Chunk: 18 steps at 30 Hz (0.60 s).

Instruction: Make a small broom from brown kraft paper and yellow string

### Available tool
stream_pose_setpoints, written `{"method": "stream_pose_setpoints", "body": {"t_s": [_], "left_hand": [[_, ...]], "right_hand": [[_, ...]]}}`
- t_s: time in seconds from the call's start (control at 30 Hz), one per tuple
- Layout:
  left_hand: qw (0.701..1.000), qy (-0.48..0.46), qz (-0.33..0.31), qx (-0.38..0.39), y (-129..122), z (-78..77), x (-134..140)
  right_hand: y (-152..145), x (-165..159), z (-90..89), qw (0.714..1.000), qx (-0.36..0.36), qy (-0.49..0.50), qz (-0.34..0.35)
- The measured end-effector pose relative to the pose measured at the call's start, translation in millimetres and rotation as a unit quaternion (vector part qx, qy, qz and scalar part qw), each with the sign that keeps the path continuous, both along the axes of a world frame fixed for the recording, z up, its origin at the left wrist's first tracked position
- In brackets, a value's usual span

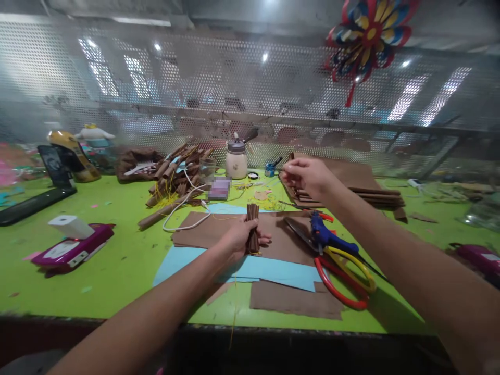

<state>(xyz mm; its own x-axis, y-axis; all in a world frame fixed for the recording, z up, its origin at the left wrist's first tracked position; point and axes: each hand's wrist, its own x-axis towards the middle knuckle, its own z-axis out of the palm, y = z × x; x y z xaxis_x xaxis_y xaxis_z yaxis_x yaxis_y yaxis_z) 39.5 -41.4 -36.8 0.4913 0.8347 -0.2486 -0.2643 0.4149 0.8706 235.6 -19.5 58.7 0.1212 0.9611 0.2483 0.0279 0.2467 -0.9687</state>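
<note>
My left hand point(237, 238) is wrapped round a bundle of pleated brown paper point(253, 229), held upright above the table. Yellow thread circles the bundle's lower end, and a loose yellow thread point(234, 307) hangs past the table's front edge. Raised to the right, my right hand point(302, 174) has thumb and fingers pinched together; what lies between them is too fine to make out. Under my hands lie brown paper sheets point(211, 237) and light blue paper point(273, 271). Beside them are red-handled scissors point(339, 299) and a blue glue gun point(332, 237), overlapping a yellow handle point(367, 271).
Tied brown paper rolls point(172, 172) are heaped back left, near a white cable point(183, 226). A pale bottle point(236, 159) and small blue jar point(269, 169) stand behind. Stacked brown sheets point(351, 177) lie right. A purple power strip point(74, 247) and phone point(54, 164) are left.
</note>
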Motion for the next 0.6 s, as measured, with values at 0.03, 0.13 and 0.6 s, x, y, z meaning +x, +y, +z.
{"method": "stream_pose_setpoints", "body": {"t_s": [0.03,0.13,0.6], "left_hand": [[1.0,0.002,-0.001,0.002,0,-2.1,1],[1.0,0.008,0.0,0.006,-1,-5.1,2],[0.999,-0.023,0.023,-0.007,3,-3.7,-6]], "right_hand": [[13,-4,12.4,1.0,0.006,-0.009,-0.013],[54,-17,49.2,0.997,0.025,-0.035,-0.057],[87,-14,196.4,0.934,0.236,-0.2,-0.178]]}}
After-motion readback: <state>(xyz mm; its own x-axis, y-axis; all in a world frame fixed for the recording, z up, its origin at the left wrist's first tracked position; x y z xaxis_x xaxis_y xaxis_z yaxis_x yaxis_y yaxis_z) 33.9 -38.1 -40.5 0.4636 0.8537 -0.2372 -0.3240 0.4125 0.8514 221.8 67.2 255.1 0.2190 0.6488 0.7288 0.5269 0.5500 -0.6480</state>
